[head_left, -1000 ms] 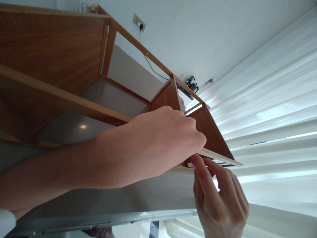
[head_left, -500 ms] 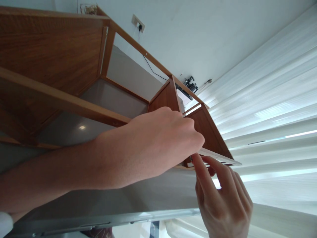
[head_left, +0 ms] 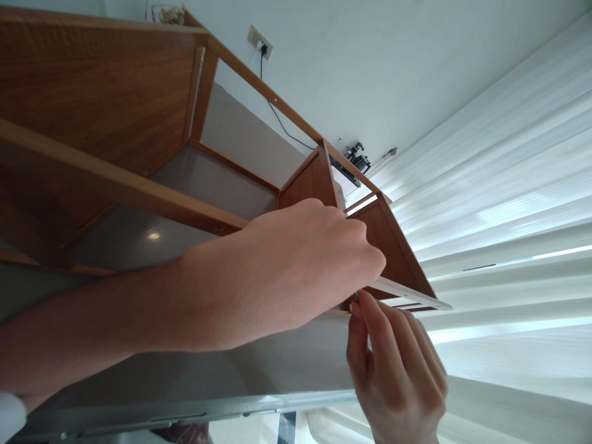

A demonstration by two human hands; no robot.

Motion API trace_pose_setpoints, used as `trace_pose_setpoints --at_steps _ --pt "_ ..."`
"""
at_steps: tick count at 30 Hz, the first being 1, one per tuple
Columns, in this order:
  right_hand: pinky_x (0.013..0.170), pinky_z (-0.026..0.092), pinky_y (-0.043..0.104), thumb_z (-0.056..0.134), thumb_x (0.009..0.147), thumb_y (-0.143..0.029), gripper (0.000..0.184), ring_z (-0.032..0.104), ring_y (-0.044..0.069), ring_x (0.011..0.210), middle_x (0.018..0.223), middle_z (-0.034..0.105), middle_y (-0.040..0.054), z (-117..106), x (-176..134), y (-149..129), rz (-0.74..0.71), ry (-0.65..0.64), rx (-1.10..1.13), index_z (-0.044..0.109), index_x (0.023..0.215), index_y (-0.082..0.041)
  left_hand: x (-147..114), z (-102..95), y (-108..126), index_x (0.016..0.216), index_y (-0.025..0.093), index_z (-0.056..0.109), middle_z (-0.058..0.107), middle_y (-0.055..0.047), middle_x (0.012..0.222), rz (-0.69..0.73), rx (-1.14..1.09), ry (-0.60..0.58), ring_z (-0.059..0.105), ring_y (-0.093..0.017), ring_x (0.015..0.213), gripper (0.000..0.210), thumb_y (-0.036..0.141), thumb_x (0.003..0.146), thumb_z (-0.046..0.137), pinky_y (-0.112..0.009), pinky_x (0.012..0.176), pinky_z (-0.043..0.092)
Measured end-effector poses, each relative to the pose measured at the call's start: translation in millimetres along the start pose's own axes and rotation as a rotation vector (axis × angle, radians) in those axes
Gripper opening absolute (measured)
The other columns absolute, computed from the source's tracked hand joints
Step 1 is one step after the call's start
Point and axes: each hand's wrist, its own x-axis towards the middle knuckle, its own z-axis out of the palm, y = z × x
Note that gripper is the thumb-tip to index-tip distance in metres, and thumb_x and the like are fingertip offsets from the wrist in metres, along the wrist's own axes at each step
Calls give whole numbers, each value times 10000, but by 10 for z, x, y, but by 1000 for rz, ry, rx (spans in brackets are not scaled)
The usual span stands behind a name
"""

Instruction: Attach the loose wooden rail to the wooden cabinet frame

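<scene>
My left hand (head_left: pixel 319 259) reaches across from the left, its back toward me and its fingers curled under into a fist. Whatever it grips is hidden beneath it. Just below its knuckles, my right hand (head_left: pixel 398 370) pinches a tiny dark metal piece (head_left: pixel 356 297) between thumb and forefinger; its exact kind is too small to make out. Both hands are over the wooden furniture frame (head_left: pixel 185 206), close to its right-hand end. A pale rail (head_left: pixel 411 290) of the frame runs just above my right fingers.
Reddish wooden panels (head_left: pixel 115 102) form the frame's sides. Behind it, a wall socket (head_left: pixel 260 42) has a black cable (head_left: pixel 289 132) plugged in. A black device (head_left: pixel 356 159) stands beyond the frame. White curtains (head_left: pixel 518 203) hang at the right.
My right hand has shifted left, and its thumb and forefinger have closed together on the small metal piece under my left fist. My left hand has barely moved.
</scene>
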Motion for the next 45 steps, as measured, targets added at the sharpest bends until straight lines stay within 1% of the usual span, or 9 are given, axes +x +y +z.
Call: trace_pose_setpoints --at_steps 5,11,15,19,24,29,32,38,45 --pt "756 525 354 709 890 10 274 680 215 829 939 753 156 -23 -52 43 7 -1 -42 720 1160 -36 4 14 -4 713 227 628 746 -4 894 -4 10 -1 739 -205 885 221 78 877 637 -315 778 540" --pt "781 509 363 680 889 34 353 669 227 867 1010 745 168 -45 -87 101 -24 -52 -81 717 1225 -70 -2 -1 0 720 226 643 753 -8 879 -6 3 -8 738 -210 885 217 80 881 644 -311 762 530" --pt "786 500 360 680 887 40 374 665 224 863 1010 737 165 -76 -71 118 -41 -56 -91 721 1240 -77 1 -7 -2 700 225 625 745 -3 865 2 3 -4 731 -207 850 235 71 878 635 -318 736 519" --pt "791 488 366 692 864 63 408 654 224 851 1004 737 167 -115 -54 124 -53 -60 -110 721 1250 -64 15 4 -4 740 229 644 750 -3 896 0 25 -17 724 -199 841 211 79 885 615 -314 712 508" --pt "787 482 365 681 882 50 383 653 225 864 1012 731 165 -137 -37 130 -71 -75 -96 728 1243 -68 17 13 -7 696 223 581 733 2 862 5 33 -14 718 -199 806 234 41 841 610 -330 688 504" --pt "786 479 361 659 884 64 385 652 221 864 1018 728 167 -137 -37 139 -69 -81 -99 734 1237 -70 4 20 5 680 229 503 713 7 834 12 -21 13 718 -209 788 281 -7 800 599 -356 673 502" --pt "795 482 367 676 875 61 393 652 226 869 1030 731 170 -135 -36 144 -66 -79 -101 732 1241 -71 -1 14 13 680 228 505 715 11 842 8 -16 9 719 -206 795 279 0 807 604 -359 673 487" --pt "789 484 361 683 874 54 392 648 220 857 1018 737 164 -156 4 150 -77 -86 -113 728 1242 -74 14 2 7 670 221 524 696 19 806 15 29 5 685 -184 713 272 12 811 624 -345 621 457" --pt "776 486 356 712 849 58 416 646 213 828 1010 749 156 -187 20 155 -84 -88 -127 730 1238 -90 19 11 -6 687 221 539 704 14 807 9 1 4 694 -195 753 261 18 823 631 -330 667 467"
